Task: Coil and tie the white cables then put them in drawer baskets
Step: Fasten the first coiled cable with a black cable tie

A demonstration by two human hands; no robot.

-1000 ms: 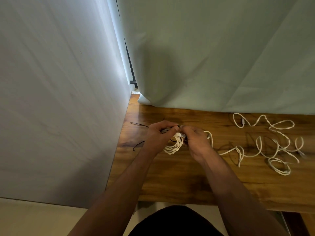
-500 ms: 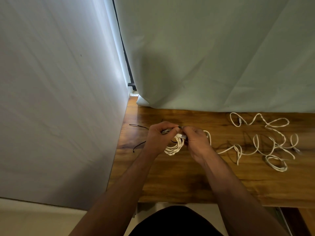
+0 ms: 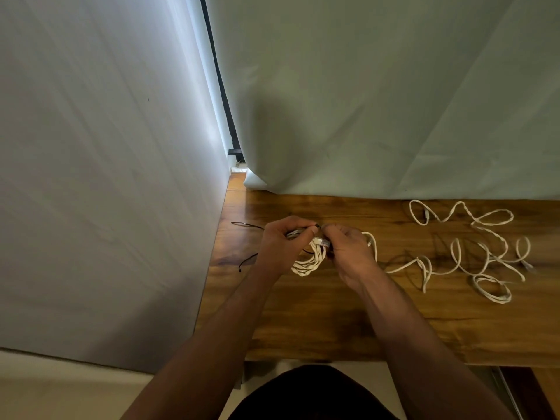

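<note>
Coil (image 3: 307,263) of white cable sits at the left end of the counter (image 3: 333,322), between your hands; can't tell if it rests on the wood. Left hand (image 3: 280,248): fingers clenched round the top of the loops. Right hand (image 3: 348,253): fingers pinching the coil there too, by the connector (image 3: 325,243). Black tie (image 3: 247,262) trails left from under your left hand. Looks like the tie step. Clamp the loops flat with the left, wrap the tie round every strand, cinch snug, tuck the connector in. Loose cables (image 3: 485,259) lie to the right; no drawer baskets in view.
</note>
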